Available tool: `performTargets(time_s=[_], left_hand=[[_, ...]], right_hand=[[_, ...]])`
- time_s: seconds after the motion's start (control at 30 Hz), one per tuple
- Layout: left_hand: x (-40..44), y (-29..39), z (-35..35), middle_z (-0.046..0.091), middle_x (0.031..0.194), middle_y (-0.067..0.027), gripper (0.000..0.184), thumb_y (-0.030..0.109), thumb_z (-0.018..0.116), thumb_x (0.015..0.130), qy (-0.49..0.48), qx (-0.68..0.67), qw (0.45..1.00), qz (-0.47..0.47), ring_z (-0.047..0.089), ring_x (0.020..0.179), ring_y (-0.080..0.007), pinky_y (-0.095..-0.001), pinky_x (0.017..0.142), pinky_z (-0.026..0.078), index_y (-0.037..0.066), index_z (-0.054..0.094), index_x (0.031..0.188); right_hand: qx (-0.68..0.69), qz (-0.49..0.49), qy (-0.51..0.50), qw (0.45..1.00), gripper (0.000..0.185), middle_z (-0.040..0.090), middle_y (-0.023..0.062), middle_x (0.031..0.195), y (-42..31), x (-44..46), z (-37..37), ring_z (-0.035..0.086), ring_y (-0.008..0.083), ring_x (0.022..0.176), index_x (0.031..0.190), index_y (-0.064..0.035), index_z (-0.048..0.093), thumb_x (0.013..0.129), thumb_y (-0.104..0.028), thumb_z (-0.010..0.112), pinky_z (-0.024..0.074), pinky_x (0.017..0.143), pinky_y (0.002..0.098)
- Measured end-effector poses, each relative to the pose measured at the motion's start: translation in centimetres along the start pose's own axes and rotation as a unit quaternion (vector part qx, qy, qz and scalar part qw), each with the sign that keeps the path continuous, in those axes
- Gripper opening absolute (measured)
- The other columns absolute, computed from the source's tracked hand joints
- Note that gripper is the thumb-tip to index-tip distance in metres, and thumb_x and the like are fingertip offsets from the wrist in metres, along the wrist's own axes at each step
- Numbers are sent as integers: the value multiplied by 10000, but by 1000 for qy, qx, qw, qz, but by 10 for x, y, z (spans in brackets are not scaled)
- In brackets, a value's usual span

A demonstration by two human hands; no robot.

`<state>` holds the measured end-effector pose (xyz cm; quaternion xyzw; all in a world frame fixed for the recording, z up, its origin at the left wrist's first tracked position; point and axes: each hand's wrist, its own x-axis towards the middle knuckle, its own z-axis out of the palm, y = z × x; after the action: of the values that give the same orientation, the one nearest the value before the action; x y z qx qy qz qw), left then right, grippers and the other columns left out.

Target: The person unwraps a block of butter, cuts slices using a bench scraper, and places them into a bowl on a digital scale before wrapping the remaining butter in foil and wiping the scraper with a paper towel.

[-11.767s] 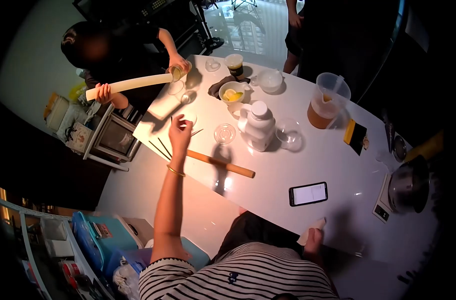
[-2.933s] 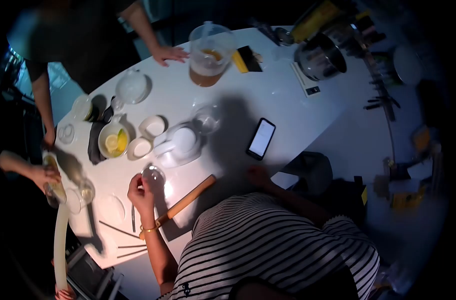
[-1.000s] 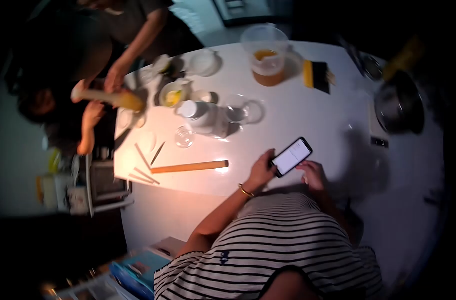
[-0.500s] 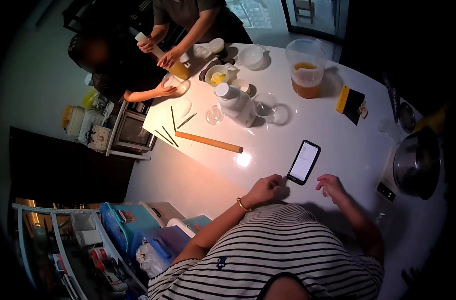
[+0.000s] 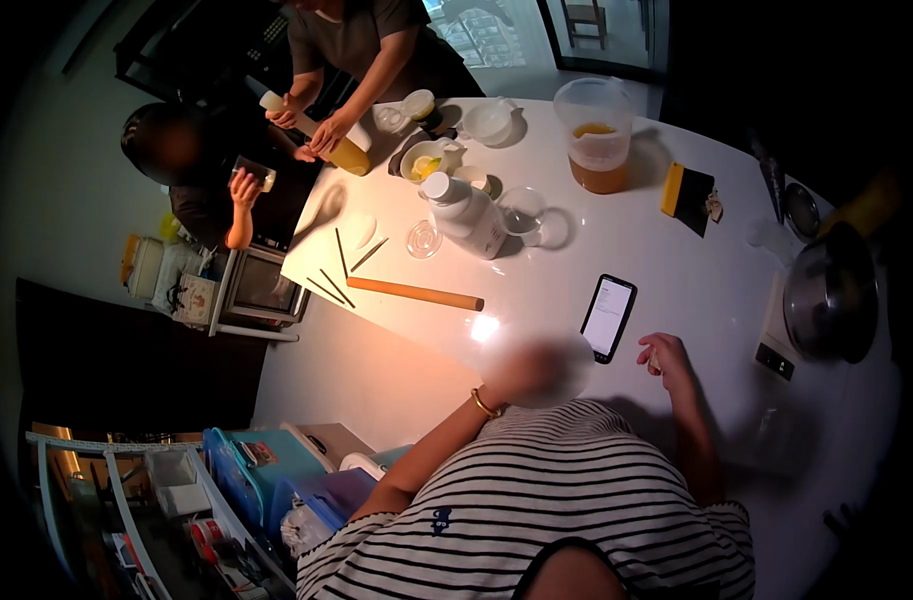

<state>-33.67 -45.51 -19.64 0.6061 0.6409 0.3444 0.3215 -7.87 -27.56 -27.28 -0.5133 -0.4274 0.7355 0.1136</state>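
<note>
A black-framed phone (image 5: 607, 318) with a lit white screen lies on the table in front of me. My left hand (image 5: 538, 370), with a gold bangle at its wrist, is just left of the phone's lower end. It is blurred, so its fingers cannot be made out. To the right of the phone, my right hand (image 5: 668, 362) is raised near the table edge. Its fingers are loosely bent and apart, and I see nothing clearly held in them. Farther off to the left lies a wooden rolling pin (image 5: 416, 293).
A white bottle (image 5: 468, 222), a clear jug (image 5: 523, 212) and a large measuring bucket of amber liquid (image 5: 598, 150) stand across the table. At right, a metal bowl (image 5: 828, 305) rests by a scale (image 5: 774, 360). Opposite, one person grips a tall yellowish container (image 5: 346, 155); another raises a small cup (image 5: 258, 173).
The seated person opposite has lifted a small cup off the table. My left hand has become blurred beside the phone. My right hand has shifted slightly, its fingers more bent. The view has tilted a little.
</note>
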Motion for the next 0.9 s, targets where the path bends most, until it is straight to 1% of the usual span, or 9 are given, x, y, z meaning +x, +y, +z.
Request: performTargets(time_s=[0.1, 0.23, 0.33, 0.5, 0.63, 0.7, 0.83, 0.9], left_hand=[[1, -1, -8, 657, 884, -100, 350, 25, 590, 789, -10, 34, 999, -2, 644, 709, -190, -301, 664, 513, 20, 543, 1136], [-3, -6, -13, 658, 883, -97, 352, 23, 597, 786, -16, 27, 1000, 0, 647, 714, -190, -300, 661, 514, 26, 545, 1133], [-5, -17, -11, 659, 886, -94, 353, 21, 598, 785, -17, 43, 999, -24, 650, 719, -189, -298, 659, 517, 36, 547, 1134], [-5, -31, -8, 658, 894, -91, 353, 27, 593, 789, 5, -5, 1000, -11, 653, 729, -188, -298, 662, 518, 34, 544, 1138], [1, -27, -11, 658, 898, -91, 352, 33, 589, 791, -3, 22, 1000, -8, 654, 731, -188, -298, 665, 518, 33, 544, 1140], [0, -36, -7, 659, 897, -92, 352, 34, 586, 792, 8, -43, 999, -26, 654, 730, -187, -297, 668, 518, 36, 542, 1142], [3, -34, -7, 659, 897, -93, 354, 32, 584, 792, -6, -64, 997, -40, 653, 728, -187, -298, 666, 517, 35, 539, 1143], [4, -37, -4, 661, 899, -95, 353, 33, 583, 792, -1, -57, 998, -28, 652, 724, -187, -297, 666, 517, 36, 541, 1143]], right_hand=[[-5, -6, 5, 1000, 198, 584, 157, 579, 0, 0, 2, 390, 134, 320, 858, -16, 593, 832, -181, 487, 261, 308, 268], [-11, -20, 12, 1000, 203, 580, 163, 575, 2, 1, 4, 387, 133, 316, 848, -13, 593, 827, -188, 492, 260, 308, 264], [-17, -15, 22, 1000, 202, 578, 165, 571, -3, -2, 7, 383, 135, 311, 838, -12, 592, 821, -190, 499, 259, 307, 263], [-25, -3, 28, 999, 193, 573, 164, 562, -5, -1, 7, 380, 138, 307, 821, -13, 588, 813, -185, 502, 259, 306, 268], [-21, 12, 20, 1000, 183, 572, 162, 558, -4, 1, 6, 381, 140, 307, 810, -17, 584, 807, -182, 505, 257, 304, 275], [-18, 12, 21, 1000, 181, 572, 161, 559, -4, 0, 6, 380, 140, 306, 809, -19, 584, 807, -181, 505, 256, 303, 276], [-19, 14, 24, 999, 179, 573, 157, 560, -5, -2, 7, 378, 139, 305, 809, -20, 584, 807, -183, 512, 264, 304, 272], [-19, 12, 23, 999, 179, 574, 155, 560, -5, -1, 9, 376, 138, 304, 810, -20, 584, 806, -184, 514, 268, 305, 270]])
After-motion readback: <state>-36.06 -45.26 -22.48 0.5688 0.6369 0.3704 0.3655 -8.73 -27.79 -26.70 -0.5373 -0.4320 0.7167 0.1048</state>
